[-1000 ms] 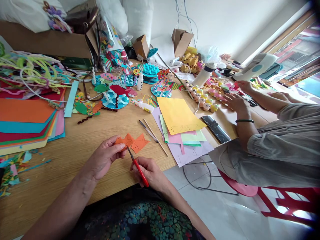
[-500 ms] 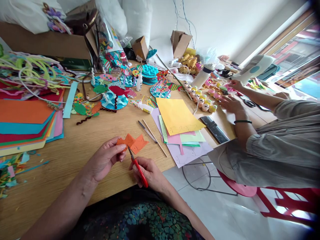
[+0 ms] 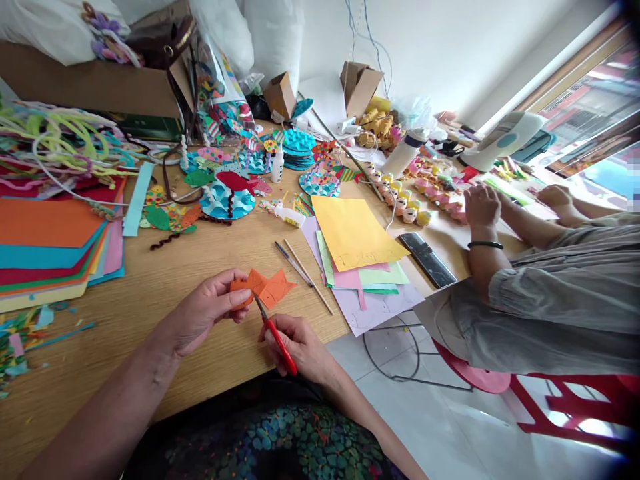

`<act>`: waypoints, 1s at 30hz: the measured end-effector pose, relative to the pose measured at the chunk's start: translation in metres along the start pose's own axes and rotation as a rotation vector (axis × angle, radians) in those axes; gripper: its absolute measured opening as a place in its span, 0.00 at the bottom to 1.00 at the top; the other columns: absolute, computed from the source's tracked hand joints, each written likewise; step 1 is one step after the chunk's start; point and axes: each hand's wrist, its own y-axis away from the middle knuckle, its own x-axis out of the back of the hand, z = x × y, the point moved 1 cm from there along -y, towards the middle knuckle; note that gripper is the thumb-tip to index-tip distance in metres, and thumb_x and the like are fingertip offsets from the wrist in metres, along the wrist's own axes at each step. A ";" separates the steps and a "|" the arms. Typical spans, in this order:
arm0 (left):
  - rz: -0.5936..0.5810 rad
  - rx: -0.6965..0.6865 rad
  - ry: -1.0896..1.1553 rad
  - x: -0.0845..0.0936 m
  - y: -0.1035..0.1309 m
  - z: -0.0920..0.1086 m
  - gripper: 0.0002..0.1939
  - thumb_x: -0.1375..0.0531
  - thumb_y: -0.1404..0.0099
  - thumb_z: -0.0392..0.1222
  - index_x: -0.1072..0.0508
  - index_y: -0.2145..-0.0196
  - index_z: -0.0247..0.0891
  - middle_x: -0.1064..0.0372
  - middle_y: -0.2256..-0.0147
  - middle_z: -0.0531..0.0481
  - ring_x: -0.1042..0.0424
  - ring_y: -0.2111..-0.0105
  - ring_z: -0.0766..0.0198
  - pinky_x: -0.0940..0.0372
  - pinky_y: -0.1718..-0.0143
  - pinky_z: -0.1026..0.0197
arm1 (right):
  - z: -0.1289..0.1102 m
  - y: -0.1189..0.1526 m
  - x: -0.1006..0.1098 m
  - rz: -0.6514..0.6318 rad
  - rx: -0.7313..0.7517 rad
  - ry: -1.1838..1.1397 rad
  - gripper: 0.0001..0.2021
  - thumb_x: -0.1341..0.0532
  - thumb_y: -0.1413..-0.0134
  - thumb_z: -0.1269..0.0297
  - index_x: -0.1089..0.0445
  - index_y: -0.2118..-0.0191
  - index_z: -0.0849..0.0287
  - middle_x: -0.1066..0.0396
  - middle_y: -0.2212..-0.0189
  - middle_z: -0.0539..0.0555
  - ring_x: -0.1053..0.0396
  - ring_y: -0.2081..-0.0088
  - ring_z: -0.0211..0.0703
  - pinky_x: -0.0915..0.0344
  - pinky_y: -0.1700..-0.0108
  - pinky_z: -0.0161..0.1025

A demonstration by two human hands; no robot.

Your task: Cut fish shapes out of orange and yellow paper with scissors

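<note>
Between the thumb and fingers of my left hand (image 3: 217, 303) is a piece of orange paper (image 3: 274, 288) with drawn pencil lines and pointed edges. My right hand (image 3: 295, 343) is closed around the red handles of a pair of scissors (image 3: 278, 340). The scissors' blade tips touch the orange paper close to my left fingertips; the blades look nearly together. Just right of the paper lie a pen (image 3: 294, 263) and a thin wooden stick (image 3: 313, 280) on the wooden table (image 3: 210, 373).
Coloured sheets (image 3: 45, 223) are stacked at left, above paper scraps (image 3: 20, 340). Yellow paper (image 3: 355, 230) tops another pile, beside a black phone (image 3: 427, 259). Glue bottles (image 3: 290, 215) and paper fish crafts (image 3: 227, 197) stand behind. A co-worker's hand (image 3: 483, 207) rests at right.
My left hand and the orange paper have shifted slightly left, and the scissors remain at the paper. The co-worker's hands have moved, the nearer one to the right.
</note>
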 end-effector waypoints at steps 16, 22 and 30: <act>-0.005 -0.014 0.121 -0.012 -0.001 0.000 0.06 0.35 0.47 0.41 0.26 0.71 0.37 0.39 0.79 0.57 0.44 0.80 0.72 0.44 0.79 0.69 | 0.001 0.000 -0.001 -0.027 0.006 -0.090 0.23 0.43 0.47 0.43 0.32 0.65 0.63 0.40 0.85 0.44 0.43 0.86 0.29 0.51 0.84 0.28; 0.010 -0.010 0.165 -0.017 0.000 -0.002 0.06 0.35 0.47 0.40 0.29 0.74 0.37 0.41 0.81 0.58 0.43 0.80 0.72 0.44 0.79 0.69 | 0.001 -0.001 -0.003 -0.019 0.016 -0.098 0.24 0.44 0.48 0.42 0.33 0.65 0.63 0.40 0.85 0.44 0.43 0.85 0.30 0.51 0.83 0.29; -0.029 0.009 0.138 -0.014 0.000 -0.001 0.05 0.36 0.46 0.40 0.27 0.71 0.37 0.39 0.80 0.57 0.44 0.81 0.73 0.45 0.79 0.70 | 0.000 0.000 -0.001 -0.029 0.005 -0.084 0.23 0.43 0.47 0.43 0.32 0.65 0.63 0.40 0.84 0.44 0.43 0.85 0.30 0.50 0.83 0.28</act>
